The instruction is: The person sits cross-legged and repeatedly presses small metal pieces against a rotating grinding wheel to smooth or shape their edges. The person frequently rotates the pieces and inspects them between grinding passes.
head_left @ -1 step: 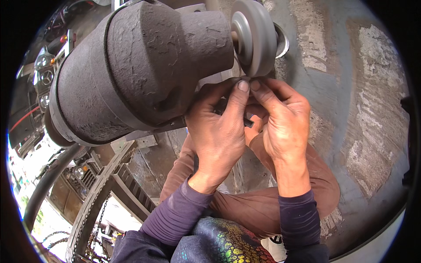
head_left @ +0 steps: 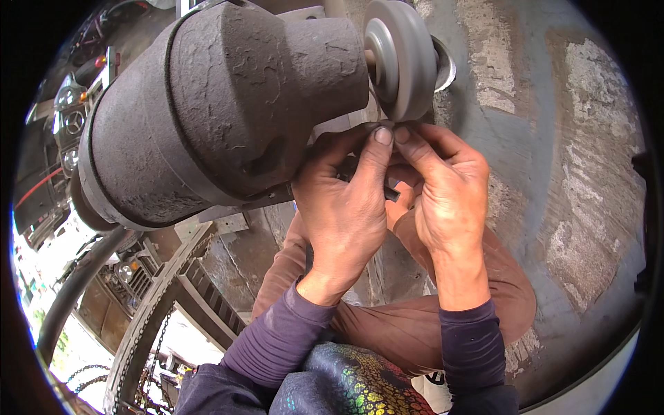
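Observation:
A round grey grinding wheel sits on the shaft of a dark bench grinder, its face smeared as if spinning. Just beneath its lower edge, my left hand and my right hand meet with thumbs side by side. Both are closed in a pinch on a small piece held up to the wheel, almost wholly covered by my fingertips. A short dark bar end shows between the hands; whether it belongs to that piece I cannot tell. My left knuckles are close to the grinder's housing.
A worn, patchy floor spreads to the right. My bent legs in brown trousers are below the hands. At lower left stand a metal frame with a hanging chain and a thick dark bar. Vehicle parts lie beyond.

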The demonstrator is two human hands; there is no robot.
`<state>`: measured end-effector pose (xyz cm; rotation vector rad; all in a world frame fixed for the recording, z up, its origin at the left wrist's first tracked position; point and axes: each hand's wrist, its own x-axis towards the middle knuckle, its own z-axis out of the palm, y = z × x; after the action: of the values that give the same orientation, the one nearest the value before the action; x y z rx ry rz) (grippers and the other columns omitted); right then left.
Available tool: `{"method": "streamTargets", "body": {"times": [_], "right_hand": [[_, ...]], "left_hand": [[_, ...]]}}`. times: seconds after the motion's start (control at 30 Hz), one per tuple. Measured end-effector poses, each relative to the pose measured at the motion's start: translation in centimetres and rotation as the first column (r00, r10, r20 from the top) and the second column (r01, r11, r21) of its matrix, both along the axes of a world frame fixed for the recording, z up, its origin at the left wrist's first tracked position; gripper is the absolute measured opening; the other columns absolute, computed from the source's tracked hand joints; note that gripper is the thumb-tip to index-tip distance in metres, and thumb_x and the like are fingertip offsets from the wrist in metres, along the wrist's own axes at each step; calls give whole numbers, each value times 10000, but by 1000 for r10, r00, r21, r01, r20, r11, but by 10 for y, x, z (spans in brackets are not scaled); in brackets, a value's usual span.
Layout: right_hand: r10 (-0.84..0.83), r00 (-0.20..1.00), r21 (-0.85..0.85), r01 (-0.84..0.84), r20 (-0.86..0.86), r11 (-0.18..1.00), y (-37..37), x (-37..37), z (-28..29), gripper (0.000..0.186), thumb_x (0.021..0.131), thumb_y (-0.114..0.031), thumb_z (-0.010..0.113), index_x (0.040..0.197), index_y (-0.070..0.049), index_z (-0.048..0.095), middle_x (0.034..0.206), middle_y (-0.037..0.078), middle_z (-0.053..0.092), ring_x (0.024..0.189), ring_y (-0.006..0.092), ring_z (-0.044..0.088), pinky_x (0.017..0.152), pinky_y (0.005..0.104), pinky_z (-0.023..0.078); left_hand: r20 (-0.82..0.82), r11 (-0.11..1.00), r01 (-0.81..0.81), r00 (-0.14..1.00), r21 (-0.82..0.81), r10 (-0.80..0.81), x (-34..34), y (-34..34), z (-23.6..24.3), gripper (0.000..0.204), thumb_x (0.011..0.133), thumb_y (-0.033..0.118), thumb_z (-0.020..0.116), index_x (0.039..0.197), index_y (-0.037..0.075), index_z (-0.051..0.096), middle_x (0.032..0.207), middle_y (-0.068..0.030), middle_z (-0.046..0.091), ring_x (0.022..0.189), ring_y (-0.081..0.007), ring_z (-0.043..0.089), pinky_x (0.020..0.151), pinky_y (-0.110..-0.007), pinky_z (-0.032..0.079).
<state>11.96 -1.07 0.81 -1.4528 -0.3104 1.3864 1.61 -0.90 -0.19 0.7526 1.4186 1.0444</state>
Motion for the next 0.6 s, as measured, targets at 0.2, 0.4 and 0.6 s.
{"method": "streamTargets", "body": {"times": [0.2,0.4,0.6], "right_hand": [[9,1000,17,-9,10,1000,5,0,-2,149,947,-40,718,1037,78,729,899,97,741,740,123,685,676,254,588],[79,994,-5,-79,73,997,6,3,-1,177,956,-17,685,1095,94,690,966,135,731,802,170,709,727,288,602],[20,998,18,-21,53,1000,6,0,-2,151,941,-51,728,1030,71,736,873,87,738,723,109,673,667,243,575]], "left_hand": [[10,1000,-7,1000,-5,7,1,3,1,224,982,182,709,1020,-35,752,877,-78,742,756,-105,675,670,-260,536],[2,1000,-20,1000,3,20,1,4,0,221,978,178,715,1008,-39,750,859,-77,740,758,-89,663,658,-252,529],[-15,1000,-17,1000,-13,17,2,4,2,219,969,174,724,1003,-41,750,831,-72,738,739,-87,661,655,-253,527]]}}
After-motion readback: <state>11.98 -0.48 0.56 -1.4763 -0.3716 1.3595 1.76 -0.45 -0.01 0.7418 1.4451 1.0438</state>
